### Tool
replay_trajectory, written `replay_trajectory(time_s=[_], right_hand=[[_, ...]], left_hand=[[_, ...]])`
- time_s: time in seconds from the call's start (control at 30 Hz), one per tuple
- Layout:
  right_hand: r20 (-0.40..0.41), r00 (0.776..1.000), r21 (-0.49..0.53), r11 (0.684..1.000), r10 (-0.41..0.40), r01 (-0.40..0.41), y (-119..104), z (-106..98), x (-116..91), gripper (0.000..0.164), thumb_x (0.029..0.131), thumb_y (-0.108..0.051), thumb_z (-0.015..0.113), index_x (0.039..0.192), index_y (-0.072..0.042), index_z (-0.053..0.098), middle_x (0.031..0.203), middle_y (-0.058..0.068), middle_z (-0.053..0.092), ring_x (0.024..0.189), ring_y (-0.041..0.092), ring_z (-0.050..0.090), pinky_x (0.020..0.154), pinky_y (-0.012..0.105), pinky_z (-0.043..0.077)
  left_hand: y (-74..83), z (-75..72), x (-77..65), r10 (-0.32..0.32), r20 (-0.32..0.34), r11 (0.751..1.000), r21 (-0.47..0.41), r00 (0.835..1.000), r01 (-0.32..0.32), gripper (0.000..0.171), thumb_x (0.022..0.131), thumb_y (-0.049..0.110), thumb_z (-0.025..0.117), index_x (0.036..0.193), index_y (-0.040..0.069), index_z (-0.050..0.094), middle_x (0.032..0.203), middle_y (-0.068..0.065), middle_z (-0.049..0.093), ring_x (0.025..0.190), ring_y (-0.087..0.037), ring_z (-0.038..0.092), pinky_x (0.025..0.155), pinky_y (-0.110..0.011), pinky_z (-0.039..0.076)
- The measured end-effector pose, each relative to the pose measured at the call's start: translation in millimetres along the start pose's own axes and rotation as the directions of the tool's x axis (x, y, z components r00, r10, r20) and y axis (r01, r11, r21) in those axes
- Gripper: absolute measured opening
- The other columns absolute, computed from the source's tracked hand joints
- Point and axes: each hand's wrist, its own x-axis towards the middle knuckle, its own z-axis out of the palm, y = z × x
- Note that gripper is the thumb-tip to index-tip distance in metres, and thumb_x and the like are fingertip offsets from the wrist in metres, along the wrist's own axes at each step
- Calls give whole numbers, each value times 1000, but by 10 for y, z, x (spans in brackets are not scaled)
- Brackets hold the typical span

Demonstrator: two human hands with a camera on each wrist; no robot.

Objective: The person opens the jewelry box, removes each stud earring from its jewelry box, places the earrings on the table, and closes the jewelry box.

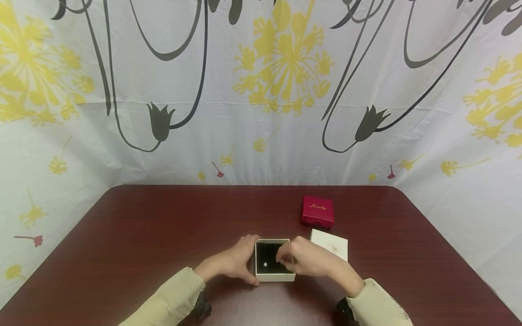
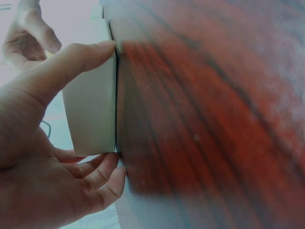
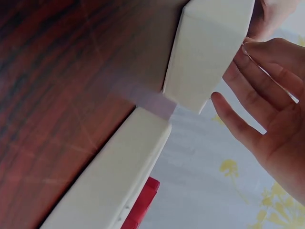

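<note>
A small white open box [image 1: 275,277] with a black lining stands on the table in front of me. On the lining sits a small pearl-like bead [image 1: 265,264]. My left hand [image 1: 233,262] grips the box from its left, thumb along the near wall and fingers at the far corner. Over the right part of the lining, my right hand [image 1: 306,257] has its fingers bent down into the box. Its thumb and forefinger meet in a pinch, with a tiny shiny spot [image 3: 245,49] at the tips. What this is stays too small and partly hidden to tell.
A white lid [image 1: 332,242] with a faint printed design lies right of the box, partly behind my right forearm. Behind it is a red case [image 1: 317,211] marked "Jewelry". The dark wooden table [image 1: 163,226] ends against a flower-printed curtain [image 1: 261,136].
</note>
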Motion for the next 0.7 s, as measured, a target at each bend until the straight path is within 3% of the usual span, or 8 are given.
replay_trajectory(time_s=[0.33, 0.5, 0.7], right_hand=[[-87, 996, 50, 999, 11, -6, 114, -70, -121, 12, 77, -1, 62, 86, -8, 66, 83, -4, 64, 76, 2, 57, 67, 16, 47], [-139, 990, 29, 1000, -4, 9, 198, -116, -207, 14, 74, 2, 63, 83, -9, 65, 79, -5, 64, 69, -1, 55, 64, 19, 46], [-177, 984, 17, 1000, -1, 4, 300, -148, -314, 15, 72, 2, 64, 81, -10, 65, 75, -5, 64, 65, -1, 54, 60, 21, 47]], left_hand=[[6, 9, 16, -20, -1, 1000, 0, 1000, 20, 100, 56, 25, 83, 130, -10, 24, 125, -20, 37, 120, -32, 32, 99, -43, 31], [4, 11, 17, -38, 11, 999, -5, 999, 38, 101, 57, 25, 82, 131, -10, 22, 130, -23, 33, 125, -37, 26, 102, -46, 26], [10, 16, 13, -34, 9, 999, 6, 999, 34, 101, 57, 26, 82, 131, -10, 23, 128, -21, 35, 123, -34, 29, 101, -44, 28]])
